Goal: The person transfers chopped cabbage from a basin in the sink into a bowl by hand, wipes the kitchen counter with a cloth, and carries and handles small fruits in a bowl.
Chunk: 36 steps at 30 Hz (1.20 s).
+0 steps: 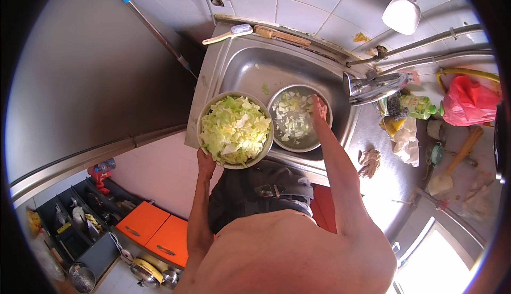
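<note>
My left hand (pixel 206 162) grips the lower left rim of a round bowl (pixel 270 138) heaped with torn cabbage leaves (pixel 235 128). This bowl is over the sink's front left edge; I cannot tell whether it rests there. Beside it, a metal basin (pixel 297 149) in the stainless steel sink (pixel 243 64) contains what looks like water with small cabbage pieces (pixel 293 116) in it. My right hand (pixel 319 110) reaches inside the basin's right wall, and its fingertips are hard to make out. Whether those fingers hold anything cannot be seen.
A faucet (pixel 377 88) juts over the sink's right side. Two brushes (pixel 229 34) (pixel 285 36) lie along the back ledge. A crumpled cloth (pixel 370 162), a green detergent bottle (pixel 417 106) and a pink plastic bag (pixel 469 102) are to the right. A large grey panel (pixel 92 66) stands left.
</note>
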Available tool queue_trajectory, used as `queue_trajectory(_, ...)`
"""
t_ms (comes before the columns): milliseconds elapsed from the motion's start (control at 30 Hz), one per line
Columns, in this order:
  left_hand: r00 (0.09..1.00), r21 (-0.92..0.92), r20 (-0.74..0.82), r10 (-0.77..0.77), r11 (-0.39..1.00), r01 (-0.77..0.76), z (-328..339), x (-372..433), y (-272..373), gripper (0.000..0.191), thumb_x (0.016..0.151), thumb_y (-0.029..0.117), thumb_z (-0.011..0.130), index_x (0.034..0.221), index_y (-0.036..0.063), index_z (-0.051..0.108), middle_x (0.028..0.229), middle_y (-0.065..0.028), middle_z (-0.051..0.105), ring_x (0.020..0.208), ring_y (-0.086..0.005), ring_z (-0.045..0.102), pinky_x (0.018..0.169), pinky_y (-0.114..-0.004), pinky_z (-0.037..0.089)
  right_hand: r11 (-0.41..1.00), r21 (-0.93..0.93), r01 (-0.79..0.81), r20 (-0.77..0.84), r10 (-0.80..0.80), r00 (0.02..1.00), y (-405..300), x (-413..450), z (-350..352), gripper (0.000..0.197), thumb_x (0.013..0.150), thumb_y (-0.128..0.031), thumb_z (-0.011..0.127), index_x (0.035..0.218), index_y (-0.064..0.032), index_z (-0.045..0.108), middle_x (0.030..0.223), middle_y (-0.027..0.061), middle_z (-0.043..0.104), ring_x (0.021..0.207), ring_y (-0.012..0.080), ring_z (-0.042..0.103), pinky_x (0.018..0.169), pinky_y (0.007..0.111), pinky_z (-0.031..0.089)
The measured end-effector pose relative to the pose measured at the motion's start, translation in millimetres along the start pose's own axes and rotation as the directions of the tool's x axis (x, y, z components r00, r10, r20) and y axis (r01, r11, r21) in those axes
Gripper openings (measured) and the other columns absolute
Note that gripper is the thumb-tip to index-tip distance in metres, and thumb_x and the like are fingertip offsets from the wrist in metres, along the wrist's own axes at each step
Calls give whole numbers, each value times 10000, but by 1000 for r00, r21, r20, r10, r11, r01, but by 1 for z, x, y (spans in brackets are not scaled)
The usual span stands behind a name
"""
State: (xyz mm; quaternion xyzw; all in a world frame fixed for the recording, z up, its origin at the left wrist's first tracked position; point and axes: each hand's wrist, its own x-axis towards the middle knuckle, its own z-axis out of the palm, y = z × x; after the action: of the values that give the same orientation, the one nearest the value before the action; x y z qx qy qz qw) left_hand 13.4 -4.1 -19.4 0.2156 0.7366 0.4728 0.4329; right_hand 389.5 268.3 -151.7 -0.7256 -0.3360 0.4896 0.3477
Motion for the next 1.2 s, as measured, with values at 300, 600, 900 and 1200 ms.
queue_trajectory(300, 997, 47, 38, 71, 996, -72, 7, 8, 7, 334, 887, 13, 535, 1197, -84, 611, 1133, -127, 692, 1003, -198, 651, 856, -322, 521, 965, 250, 82, 509, -203, 837, 35, 0, 77, 416, 984, -465, 613, 1137, -104, 751, 1046, -2, 748, 942, 124, 667, 855, 352, 531)
queue_trajectory(600, 997, 82, 47, 56, 995, -60, 0, 1, 8, 293, 979, 96, 573, 1222, -68, 587, 1154, -110, 672, 1030, -176, 619, 871, -319, 517, 773, -467, 429, 512, -160, 844, 18, -103, 74, 366, 942, -379, 579, 1033, -46, 700, 957, 250, 702, 889, 438, 676, 793, 509, 528)
queue_trajectory(900, 996, 70, 69, 62, 995, -67, -11, 12, -18, 290, 978, 129, 599, 1202, -56, 607, 1164, -96, 675, 1029, -168, 627, 866, -322, 521, 286, -585, 759, 477, -636, 607, -40, -28, 8, 254, 917, -272, 655, 1039, -49, 650, 1143, 261, 638, 972, 398, 674, 813, 486, 565)
queue_trajectory(1200, 992, 43, 54, 114, 992, -116, -1, 4, -2, 315, 998, 182, 595, 1216, -45, 610, 1156, -88, 678, 1032, -166, 626, 886, -319, 512, 367, -754, 544, 559, -75, 826, -31, -11, -26, 283, 914, -341, 548, 1018, -105, 664, 1048, 227, 703, 1005, 428, 676, 845, 556, 532)
